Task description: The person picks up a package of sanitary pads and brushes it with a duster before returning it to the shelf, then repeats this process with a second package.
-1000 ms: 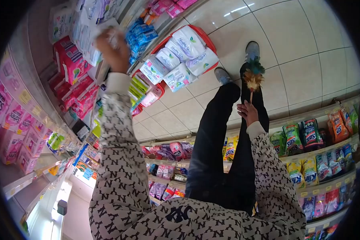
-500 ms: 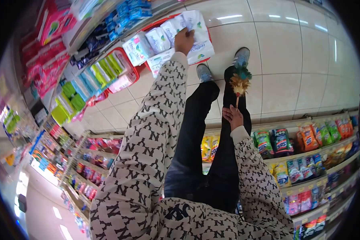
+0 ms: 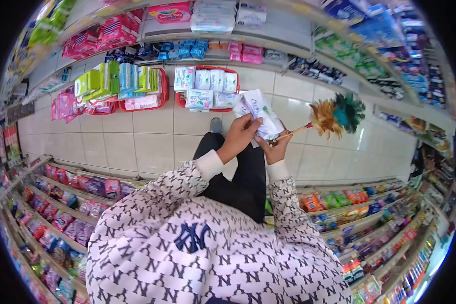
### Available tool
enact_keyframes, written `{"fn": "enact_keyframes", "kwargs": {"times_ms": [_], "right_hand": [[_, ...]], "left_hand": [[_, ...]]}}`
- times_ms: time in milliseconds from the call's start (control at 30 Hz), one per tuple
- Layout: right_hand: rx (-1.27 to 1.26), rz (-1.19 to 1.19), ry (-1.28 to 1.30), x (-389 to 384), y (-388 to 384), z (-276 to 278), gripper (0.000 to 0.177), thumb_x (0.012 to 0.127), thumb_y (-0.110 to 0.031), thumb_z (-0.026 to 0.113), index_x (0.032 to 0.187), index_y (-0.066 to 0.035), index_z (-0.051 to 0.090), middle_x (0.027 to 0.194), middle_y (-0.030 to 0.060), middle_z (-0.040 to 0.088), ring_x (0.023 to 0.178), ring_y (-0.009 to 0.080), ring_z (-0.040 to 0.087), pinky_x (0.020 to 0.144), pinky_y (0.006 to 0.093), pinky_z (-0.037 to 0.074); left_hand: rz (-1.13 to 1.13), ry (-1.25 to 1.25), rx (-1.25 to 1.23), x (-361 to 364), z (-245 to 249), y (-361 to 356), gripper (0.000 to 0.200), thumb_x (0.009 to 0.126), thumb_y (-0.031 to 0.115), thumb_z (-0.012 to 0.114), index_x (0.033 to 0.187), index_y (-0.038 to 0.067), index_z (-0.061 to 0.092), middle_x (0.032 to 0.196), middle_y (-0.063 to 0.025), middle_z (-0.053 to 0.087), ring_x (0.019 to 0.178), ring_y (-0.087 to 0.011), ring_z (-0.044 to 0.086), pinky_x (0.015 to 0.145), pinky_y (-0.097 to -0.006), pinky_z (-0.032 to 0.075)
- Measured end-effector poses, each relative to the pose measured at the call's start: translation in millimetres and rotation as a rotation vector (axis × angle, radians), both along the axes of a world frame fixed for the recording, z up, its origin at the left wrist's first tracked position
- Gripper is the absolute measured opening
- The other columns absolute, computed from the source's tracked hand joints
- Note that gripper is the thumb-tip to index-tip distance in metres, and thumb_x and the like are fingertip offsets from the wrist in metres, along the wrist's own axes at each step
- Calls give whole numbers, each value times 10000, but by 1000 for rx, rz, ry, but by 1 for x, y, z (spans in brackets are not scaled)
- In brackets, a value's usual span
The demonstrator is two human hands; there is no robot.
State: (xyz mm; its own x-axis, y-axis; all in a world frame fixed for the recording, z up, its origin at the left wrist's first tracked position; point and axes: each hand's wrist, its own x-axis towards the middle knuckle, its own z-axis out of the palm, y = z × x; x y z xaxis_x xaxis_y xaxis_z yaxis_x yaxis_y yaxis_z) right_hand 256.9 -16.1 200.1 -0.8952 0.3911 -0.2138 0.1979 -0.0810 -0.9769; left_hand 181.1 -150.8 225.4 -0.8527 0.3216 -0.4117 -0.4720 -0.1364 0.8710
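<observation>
A white pack of sanitary pads (image 3: 261,114) with purple lettering is held in front of me, over the tiled floor. My left hand (image 3: 240,134) pinches its left side, thumb and fingers closed on the wrapper. At the pack's lower right corner, my right hand (image 3: 276,148) is closed around the thin handle of a feather duster (image 3: 337,115), its fingers right at the pack. The duster's tan and teal feathers point to the right. Similar white packs (image 3: 202,80) fill a red basket (image 3: 179,101) on the floor, just left of the held pack.
Another red basket (image 3: 163,91) holds green, blue and pink packs farther left. Stocked shelves (image 3: 268,38) run along the far side of the aisle. Behind me are more shelves with colourful pouches (image 3: 334,198). Pale floor tiles (image 3: 154,149) lie between.
My left hand has lifted a pad pack out of the basket and brought it toward me. My right hand has risen to meet it, the duster now pointing right. The view has shifted too.
</observation>
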Motion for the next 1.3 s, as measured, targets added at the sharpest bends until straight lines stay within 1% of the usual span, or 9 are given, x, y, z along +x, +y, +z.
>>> {"fn": "enact_keyframes", "kwargs": {"times_ms": [133, 233, 400, 567, 600, 733, 867, 1100, 1300], "right_hand": [[-123, 6, 108, -19, -3, 49, 632, 720, 6, 771, 1130, -68, 297, 1100, 91, 425, 1106, 225, 485, 975, 367, 428], [-437, 126, 86, -40, -22, 73, 495, 853, -73, 634, 1242, -52, 328, 1177, 124, 483, 1144, 236, 524, 975, 367, 451], [-686, 280, -7, -55, -36, 132, 527, 951, -227, 534, 1398, -37, 330, 1310, 142, 511, 1213, 250, 532, 1002, 377, 456], [-585, 366, -28, -73, -43, 138, 450, 1012, -309, 468, 1367, -50, 369, 1290, 118, 529, 1188, 244, 548, 983, 367, 471], [-534, 334, -70, -76, -45, 144, 562, 988, -462, 469, 1336, -22, 439, 1265, 150, 580, 1137, 264, 594, 958, 392, 495], [-347, 279, -115, -81, -64, 161, 361, 964, -350, 576, 1144, -48, 494, 1014, 107, 638, 867, 192, 675, 743, 307, 569], [-322, 261, -82, -89, -66, 152, 385, 901, -257, 692, 1075, -68, 405, 927, 49, 543, 776, 107, 591, 651, 250, 517], [-234, 319, -29, -92, -84, 133, 408, 860, -140, 720, 1062, -42, 380, 963, 79, 552, 891, 150, 608, 730, 282, 530], [-445, 299, -109, -84, -81, 151, 450, 821, -81, 742, 1081, -34, 379, 1015, 98, 576, 936, 176, 615, 813, 309, 528]], "left_hand": [[184, 272, 50, 4, 77, -52, 262, 958, 191, 586, 791, -10, 563, 651, 17, 508, 623, -53, 422, 574, -260, 355], [203, 490, -371, -21, 71, -136, 252, 927, 244, 625, 1099, 59, 612, 1013, -49, 619, 973, -138, 549, 847, -309, 434], [-99, -6, 282, -16, 112, -173, 710, 927, 348, 589, 1481, 73, 240, 1328, -104, 496, 1181, -205, 522, 961, -343, 442], [-76, 40, 311, -3, 123, -175, 773, 902, 323, 569, 1504, 34, 180, 1402, -150, 432, 1279, -222, 444, 1019, -376, 402], [-83, 112, 303, -2, 122, -174, 763, 900, 312, 568, 1502, 32, 193, 1388, -149, 448, 1255, -222, 469, 1017, -369, 401], [12, 10, 228, 0, 123, -174, 762, 901, 388, 602, 1463, -2, 266, 1273, -142, 536, 1132, -202, 552, 960, -332, 428], [143, -33, 153, -2, 135, -164, 816, 863, 395, 688, 1435, -21, 280, 1179, -155, 571, 1049, -198, 598, 881, -306, 474], [379, -222, 358, -10, 107, -167, 857, 824, 297, 755, 1431, 5, 226, 1155, -157, 576, 1057, -221, 603, 904, -337, 493], [237, -217, 442, -6, 109, -163, 910, 842, 263, 750, 1462, 6, 135, 1287, -198, 497, 1189, -249, 535, 964, -331, 474]]}}
